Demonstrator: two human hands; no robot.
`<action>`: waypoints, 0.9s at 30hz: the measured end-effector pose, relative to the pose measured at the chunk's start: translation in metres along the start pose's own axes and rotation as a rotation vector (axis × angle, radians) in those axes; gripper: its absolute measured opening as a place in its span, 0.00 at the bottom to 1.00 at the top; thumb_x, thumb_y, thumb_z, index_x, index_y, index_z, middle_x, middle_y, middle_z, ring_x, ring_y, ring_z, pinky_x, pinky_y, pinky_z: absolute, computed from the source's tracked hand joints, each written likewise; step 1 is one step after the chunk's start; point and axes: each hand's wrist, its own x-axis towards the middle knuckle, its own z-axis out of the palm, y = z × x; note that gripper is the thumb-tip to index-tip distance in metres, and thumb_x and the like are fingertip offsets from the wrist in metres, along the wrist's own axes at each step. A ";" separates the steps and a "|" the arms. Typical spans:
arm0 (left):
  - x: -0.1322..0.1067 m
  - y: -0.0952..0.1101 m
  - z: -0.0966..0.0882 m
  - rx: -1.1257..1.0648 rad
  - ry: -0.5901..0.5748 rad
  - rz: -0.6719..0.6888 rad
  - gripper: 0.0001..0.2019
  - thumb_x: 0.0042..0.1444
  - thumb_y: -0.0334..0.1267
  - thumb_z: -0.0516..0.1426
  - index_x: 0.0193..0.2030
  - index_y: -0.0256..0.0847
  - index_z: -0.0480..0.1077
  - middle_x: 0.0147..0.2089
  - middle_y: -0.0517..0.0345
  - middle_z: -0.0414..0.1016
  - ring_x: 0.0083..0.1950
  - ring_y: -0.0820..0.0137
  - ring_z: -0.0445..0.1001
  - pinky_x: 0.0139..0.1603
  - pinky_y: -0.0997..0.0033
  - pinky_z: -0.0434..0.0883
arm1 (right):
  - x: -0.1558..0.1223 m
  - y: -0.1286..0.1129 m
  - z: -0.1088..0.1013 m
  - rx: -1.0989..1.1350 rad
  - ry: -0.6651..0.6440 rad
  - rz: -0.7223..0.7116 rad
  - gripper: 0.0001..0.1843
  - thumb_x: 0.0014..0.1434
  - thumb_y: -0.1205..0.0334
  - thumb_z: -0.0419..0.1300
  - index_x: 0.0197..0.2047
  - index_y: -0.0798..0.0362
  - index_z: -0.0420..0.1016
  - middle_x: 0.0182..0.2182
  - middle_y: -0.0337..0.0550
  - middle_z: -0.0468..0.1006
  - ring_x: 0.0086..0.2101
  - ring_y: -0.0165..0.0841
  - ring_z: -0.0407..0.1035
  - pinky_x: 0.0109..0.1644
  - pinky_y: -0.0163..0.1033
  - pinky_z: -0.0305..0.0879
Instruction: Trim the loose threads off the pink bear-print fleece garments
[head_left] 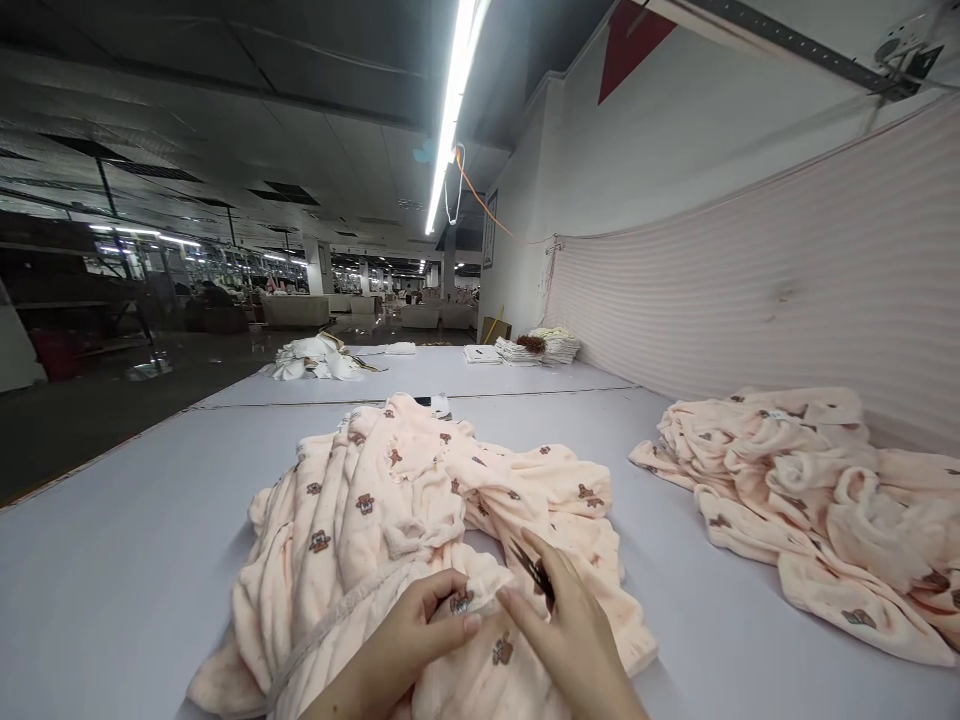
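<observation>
A pale pink fleece garment (390, 500) printed with small brown bears lies crumpled on the white table (135, 540) right in front of me. My left hand (420, 625) pinches a fold of this garment near its lower edge, fingers closed on the cloth. My right hand (570, 620) rests beside it on the fabric and holds small dark thread snips (534, 570), blades pointing up and away from me. The two hands nearly touch at the fingertips.
A second heap of the same pink bear fleece (810, 500) lies to the right against a striped fabric wall (787, 290). Farther back on the table sit white cloth bundles (315, 358) and folded stacks (536, 348). The table's left edge drops to dark floor.
</observation>
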 end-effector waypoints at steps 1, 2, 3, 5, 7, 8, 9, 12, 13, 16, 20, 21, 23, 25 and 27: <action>0.000 -0.001 0.000 0.080 0.000 0.007 0.11 0.51 0.42 0.60 0.37 0.37 0.73 0.35 0.58 0.73 0.41 0.63 0.69 0.42 0.68 0.65 | 0.006 0.000 -0.003 0.053 -0.085 0.028 0.18 0.53 0.58 0.62 0.48 0.48 0.73 0.44 0.43 0.76 0.43 0.40 0.71 0.44 0.40 0.68; -0.001 -0.002 0.000 0.195 0.027 0.023 0.09 0.52 0.42 0.59 0.36 0.38 0.72 0.34 0.59 0.72 0.40 0.64 0.68 0.41 0.68 0.64 | 0.011 0.000 -0.005 0.097 -0.165 0.036 0.11 0.52 0.60 0.62 0.40 0.49 0.75 0.39 0.40 0.76 0.39 0.38 0.71 0.41 0.38 0.68; -0.003 -0.005 0.000 0.339 0.083 0.056 0.07 0.54 0.40 0.57 0.35 0.38 0.71 0.32 0.59 0.70 0.38 0.65 0.68 0.40 0.69 0.63 | 0.013 0.000 -0.004 0.124 -0.221 0.024 0.04 0.51 0.63 0.62 0.33 0.50 0.73 0.33 0.37 0.75 0.35 0.35 0.70 0.38 0.35 0.67; -0.007 -0.012 0.000 0.639 0.242 0.187 0.02 0.54 0.35 0.55 0.33 0.40 0.68 0.28 0.61 0.65 0.33 0.67 0.66 0.36 0.69 0.62 | 0.010 0.001 0.001 0.104 -0.216 -0.021 0.06 0.50 0.66 0.60 0.26 0.50 0.65 0.27 0.33 0.70 0.30 0.32 0.67 0.33 0.32 0.64; -0.012 -0.020 0.001 0.843 0.357 0.406 0.04 0.53 0.29 0.52 0.31 0.42 0.63 0.28 0.61 0.62 0.31 0.68 0.64 0.34 0.68 0.61 | -0.002 0.006 0.009 -0.003 -0.099 -0.067 0.08 0.50 0.70 0.56 0.26 0.49 0.61 0.24 0.32 0.66 0.27 0.31 0.65 0.30 0.31 0.61; -0.015 -0.024 0.001 0.903 0.381 0.528 0.07 0.53 0.26 0.50 0.31 0.43 0.60 0.29 0.60 0.62 0.32 0.67 0.63 0.35 0.68 0.61 | -0.010 0.009 0.013 -0.078 -0.031 -0.093 0.07 0.49 0.71 0.54 0.27 0.49 0.60 0.24 0.32 0.66 0.26 0.31 0.65 0.29 0.32 0.60; -0.016 -0.028 0.001 0.944 0.386 0.636 0.09 0.53 0.23 0.49 0.31 0.43 0.59 0.30 0.59 0.63 0.33 0.67 0.63 0.36 0.67 0.62 | -0.017 0.012 0.015 -0.156 0.030 -0.116 0.08 0.48 0.72 0.53 0.28 0.49 0.61 0.24 0.33 0.66 0.25 0.31 0.64 0.29 0.33 0.60; -0.020 -0.034 0.000 1.002 0.382 0.813 0.12 0.53 0.20 0.47 0.32 0.44 0.58 0.34 0.56 0.66 0.36 0.66 0.64 0.37 0.66 0.63 | -0.031 0.014 0.011 -0.266 0.058 -0.144 0.10 0.46 0.72 0.53 0.32 0.48 0.64 0.28 0.35 0.69 0.26 0.31 0.66 0.29 0.33 0.61; -0.020 -0.034 -0.001 1.018 0.379 0.825 0.12 0.54 0.19 0.47 0.33 0.44 0.58 0.34 0.56 0.66 0.36 0.66 0.64 0.37 0.66 0.64 | -0.033 0.012 0.006 -0.238 -0.001 -0.142 0.09 0.48 0.71 0.55 0.32 0.47 0.66 0.29 0.36 0.70 0.27 0.31 0.67 0.30 0.33 0.63; -0.023 -0.036 -0.002 1.053 0.367 0.836 0.12 0.54 0.19 0.48 0.33 0.43 0.59 0.34 0.55 0.66 0.36 0.67 0.64 0.37 0.66 0.65 | -0.031 0.002 -0.013 -0.097 -0.206 -0.170 0.06 0.55 0.61 0.59 0.39 0.45 0.72 0.34 0.37 0.74 0.33 0.32 0.72 0.35 0.32 0.68; -0.024 -0.036 -0.002 1.056 0.370 0.852 0.12 0.54 0.19 0.48 0.32 0.42 0.59 0.33 0.55 0.67 0.36 0.67 0.64 0.37 0.66 0.65 | -0.026 -0.009 -0.024 -0.139 -0.190 -0.242 0.11 0.60 0.58 0.58 0.46 0.45 0.75 0.39 0.41 0.77 0.37 0.34 0.74 0.39 0.33 0.69; -0.023 -0.035 -0.001 1.056 0.369 0.855 0.12 0.54 0.19 0.48 0.32 0.42 0.60 0.33 0.55 0.67 0.36 0.68 0.64 0.37 0.67 0.65 | -0.026 -0.010 -0.023 -0.139 -0.193 -0.260 0.11 0.60 0.58 0.58 0.46 0.45 0.75 0.39 0.42 0.77 0.37 0.34 0.74 0.40 0.33 0.69; -0.022 -0.034 -0.001 1.060 0.370 0.860 0.11 0.54 0.19 0.49 0.31 0.42 0.60 0.33 0.55 0.68 0.35 0.68 0.64 0.37 0.67 0.65 | -0.025 -0.011 -0.020 -0.108 -0.219 -0.278 0.11 0.61 0.57 0.58 0.46 0.45 0.76 0.38 0.40 0.78 0.36 0.32 0.74 0.39 0.31 0.69; -0.022 -0.035 0.000 1.054 0.377 0.856 0.11 0.53 0.20 0.49 0.31 0.42 0.60 0.32 0.56 0.68 0.35 0.68 0.64 0.37 0.67 0.65 | -0.025 -0.010 -0.016 -0.089 -0.211 -0.267 0.11 0.62 0.56 0.56 0.44 0.44 0.78 0.35 0.39 0.78 0.34 0.31 0.75 0.37 0.30 0.69; -0.022 -0.037 0.001 1.031 0.380 0.853 0.11 0.54 0.20 0.49 0.31 0.42 0.61 0.32 0.56 0.67 0.34 0.68 0.64 0.36 0.66 0.65 | -0.027 -0.010 -0.012 -0.076 -0.138 -0.226 0.12 0.63 0.56 0.53 0.41 0.44 0.78 0.34 0.39 0.78 0.33 0.31 0.74 0.35 0.30 0.68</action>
